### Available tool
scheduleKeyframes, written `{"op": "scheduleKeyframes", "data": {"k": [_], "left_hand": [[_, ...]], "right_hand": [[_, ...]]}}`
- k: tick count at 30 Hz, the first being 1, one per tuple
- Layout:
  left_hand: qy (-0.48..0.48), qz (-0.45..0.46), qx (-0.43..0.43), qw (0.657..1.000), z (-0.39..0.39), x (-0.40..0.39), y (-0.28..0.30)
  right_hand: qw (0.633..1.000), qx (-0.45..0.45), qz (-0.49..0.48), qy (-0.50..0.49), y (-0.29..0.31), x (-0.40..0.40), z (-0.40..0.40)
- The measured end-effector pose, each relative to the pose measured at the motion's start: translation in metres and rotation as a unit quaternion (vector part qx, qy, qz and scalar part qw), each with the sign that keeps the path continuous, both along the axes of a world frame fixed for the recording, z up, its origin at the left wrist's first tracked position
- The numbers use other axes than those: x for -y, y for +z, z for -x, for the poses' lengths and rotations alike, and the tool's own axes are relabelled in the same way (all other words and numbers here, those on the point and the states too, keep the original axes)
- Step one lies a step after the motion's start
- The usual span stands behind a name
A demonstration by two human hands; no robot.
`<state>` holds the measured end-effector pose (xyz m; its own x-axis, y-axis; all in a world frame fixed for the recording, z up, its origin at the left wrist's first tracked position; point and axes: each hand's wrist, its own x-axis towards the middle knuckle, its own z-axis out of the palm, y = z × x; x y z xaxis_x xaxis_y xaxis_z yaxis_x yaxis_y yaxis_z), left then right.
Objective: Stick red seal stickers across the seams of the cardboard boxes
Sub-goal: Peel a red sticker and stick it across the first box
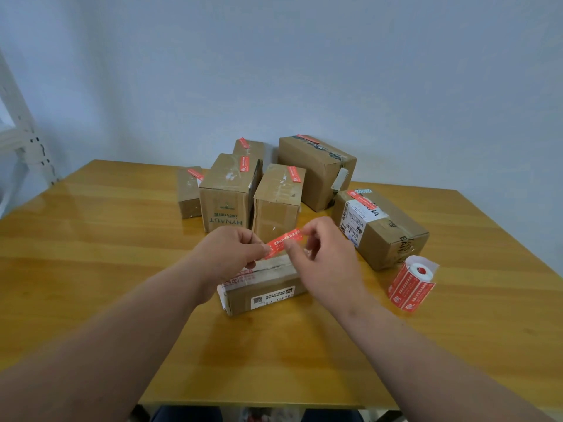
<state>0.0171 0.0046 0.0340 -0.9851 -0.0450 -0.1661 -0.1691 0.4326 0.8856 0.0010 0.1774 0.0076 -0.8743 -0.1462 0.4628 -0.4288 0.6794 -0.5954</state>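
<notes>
Thumb and fingertips of the left hand [234, 251] pinch one end of a red rectangular seal sticker [285, 243]; the right hand [320, 254] pinches the other, stretching it flat, probably to lay it across the seam of the low brown cardboard box [265, 292] just beneath. Six sealed cardboard boxes [278, 199] crowd behind, and a red sticker roll [412, 283] lies right on the wooden table [91, 239].
</notes>
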Motion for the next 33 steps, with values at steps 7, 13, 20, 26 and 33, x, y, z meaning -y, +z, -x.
{"op": "scheduleKeyframes", "data": {"k": [7, 13, 20, 26, 33], "left_hand": [[-0.016, 0.038, 0.009, 0.999, 0.003, 0.002, 0.002], [-0.027, 0.077, 0.012, 0.997, 0.006, 0.006, 0.000], [-0.037, 0.260, -0.028, 0.965, 0.018, 0.006, -0.006], [-0.060, 0.362, -0.021, 0.930, 0.026, 0.001, -0.011], [-0.073, 0.425, -0.030, 0.902, 0.029, -0.003, -0.018]], "right_hand": [[0.990, 0.137, 0.032, -0.026, 0.003, -0.008, 0.016], [0.986, 0.165, 0.010, -0.008, 0.006, -0.008, 0.019], [0.982, 0.151, -0.106, -0.033, -0.001, -0.002, 0.029], [0.975, 0.132, -0.178, -0.037, -0.012, 0.002, 0.034], [0.976, 0.119, -0.182, -0.003, -0.019, 0.002, 0.038]]}}
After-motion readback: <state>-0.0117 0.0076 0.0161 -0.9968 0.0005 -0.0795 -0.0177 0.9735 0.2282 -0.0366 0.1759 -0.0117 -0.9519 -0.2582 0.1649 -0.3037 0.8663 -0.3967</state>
